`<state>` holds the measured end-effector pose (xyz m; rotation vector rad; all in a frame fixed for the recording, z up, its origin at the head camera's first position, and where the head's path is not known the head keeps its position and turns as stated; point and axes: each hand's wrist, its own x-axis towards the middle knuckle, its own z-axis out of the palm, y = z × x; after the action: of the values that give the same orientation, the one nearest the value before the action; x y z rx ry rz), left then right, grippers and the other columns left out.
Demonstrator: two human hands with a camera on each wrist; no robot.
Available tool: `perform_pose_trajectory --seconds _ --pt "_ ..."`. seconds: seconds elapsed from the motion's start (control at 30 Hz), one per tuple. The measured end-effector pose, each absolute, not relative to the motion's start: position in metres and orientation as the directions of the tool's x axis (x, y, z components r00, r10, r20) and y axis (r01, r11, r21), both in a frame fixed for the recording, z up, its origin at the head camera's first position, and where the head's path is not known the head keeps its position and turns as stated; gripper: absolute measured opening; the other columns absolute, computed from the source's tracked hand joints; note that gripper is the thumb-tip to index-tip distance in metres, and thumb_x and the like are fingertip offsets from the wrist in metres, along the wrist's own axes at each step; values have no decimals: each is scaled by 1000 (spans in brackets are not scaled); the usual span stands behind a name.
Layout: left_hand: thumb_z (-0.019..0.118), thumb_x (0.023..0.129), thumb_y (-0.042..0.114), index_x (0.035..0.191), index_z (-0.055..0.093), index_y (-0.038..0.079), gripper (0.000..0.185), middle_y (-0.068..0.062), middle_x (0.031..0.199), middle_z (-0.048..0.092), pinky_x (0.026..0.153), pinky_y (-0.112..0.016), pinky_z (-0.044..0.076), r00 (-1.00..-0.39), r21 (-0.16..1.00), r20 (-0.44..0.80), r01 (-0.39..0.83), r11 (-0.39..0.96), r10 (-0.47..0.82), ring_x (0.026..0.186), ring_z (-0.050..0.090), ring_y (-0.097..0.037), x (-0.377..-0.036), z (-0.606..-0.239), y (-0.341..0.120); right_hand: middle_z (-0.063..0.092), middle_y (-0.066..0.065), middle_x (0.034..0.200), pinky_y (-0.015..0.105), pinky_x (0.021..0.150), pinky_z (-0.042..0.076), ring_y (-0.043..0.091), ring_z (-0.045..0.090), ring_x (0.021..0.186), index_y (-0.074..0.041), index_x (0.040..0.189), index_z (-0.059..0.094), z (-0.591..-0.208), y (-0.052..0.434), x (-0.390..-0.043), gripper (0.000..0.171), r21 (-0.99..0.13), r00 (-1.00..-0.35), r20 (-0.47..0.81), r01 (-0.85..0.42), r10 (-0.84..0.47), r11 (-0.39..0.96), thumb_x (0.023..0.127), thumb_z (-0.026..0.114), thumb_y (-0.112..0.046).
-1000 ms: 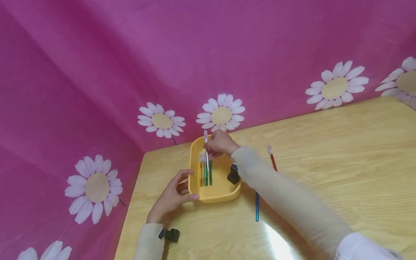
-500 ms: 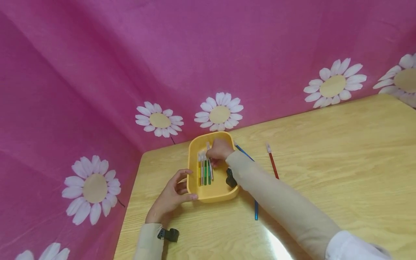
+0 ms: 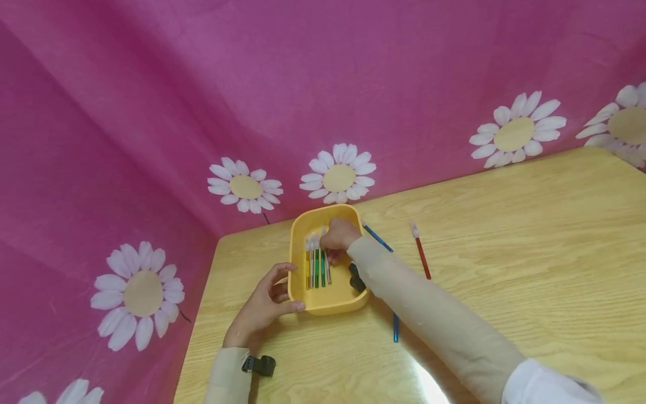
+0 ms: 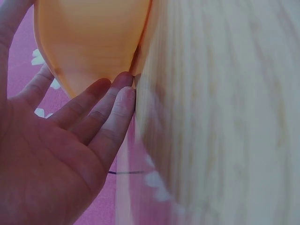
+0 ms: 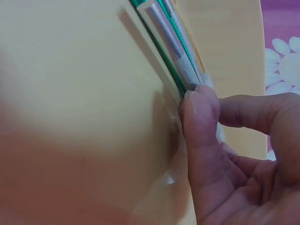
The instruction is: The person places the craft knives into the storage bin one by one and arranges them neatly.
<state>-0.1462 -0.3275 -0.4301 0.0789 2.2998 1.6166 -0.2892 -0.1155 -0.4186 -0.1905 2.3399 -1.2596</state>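
Observation:
A yellow tray [image 3: 348, 307] stands on the table with several craft knives [image 3: 316, 268] lying side by side in it: yellow, silver and green metallic handles with clear caps. My right hand [image 3: 339, 234] reaches into the tray. Its thumb and fingers pinch a silver craft knife [image 5: 164, 30] near its knurled grip, against the green ones; the hand hides the capped end. My left hand [image 3: 262, 308] touches the tray's left side, thumb at the near corner. In the left wrist view, its fairly straight fingers [image 4: 110, 119] rest against the tray's outer wall.
Right of the tray lie a red craft knife [image 3: 423, 258] and a blue one [image 3: 377, 237]. Another blue piece [image 3: 396, 328] shows below the right forearm, which crosses over the table [image 3: 504, 235]. A pink flowered cloth [image 3: 404, 84] hangs behind and at the left.
My right hand has lowered the silver craft knife from above the tray to beside the others inside it. My left hand stays at the tray's side. The view has shifted slightly.

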Motion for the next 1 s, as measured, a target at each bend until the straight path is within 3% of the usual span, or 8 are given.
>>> perform_pose_trajectory --seconds 0.33,0.6,0.87,1.0 --pt "85 87 10 146 46 24 72 -7 159 47 109 -44 52 -952 916 -247 -168 365 181 128 65 -29 -144 -429 -329 63 6 53 22 43 51 11 59 40 4 100 57 -414 -119 -285 17 -793 -856 -383 113 -347 599 87 66 -2" --pt "85 86 9 146 46 24 73 -9 159 48 108 -45 54 -955 915 -235 -154 372 183 127 66 -29 -144 -431 -326 61 5 54 21 43 51 11 59 41 3 95 60 -416 -116 -285 11 -773 -855 -402 126 -327 621 88 65 -2" --pt "84 86 6 147 42 18 75 -15 160 45 102 -33 55 -949 924 -195 -94 370 247 130 63 -33 -146 -431 -326 60 5 51 23 43 51 11 58 40 0 85 58 -416 -114 -286 5 -771 -860 -400 128 -318 624 86 61 -4" --pt "84 86 7 146 43 18 74 -14 160 45 103 -34 55 -949 923 -191 -86 375 253 131 63 -33 -146 -432 -327 60 5 50 23 42 51 12 57 39 1 84 58 -416 -115 -286 7 -765 -859 -403 127 -316 631 87 61 -5"
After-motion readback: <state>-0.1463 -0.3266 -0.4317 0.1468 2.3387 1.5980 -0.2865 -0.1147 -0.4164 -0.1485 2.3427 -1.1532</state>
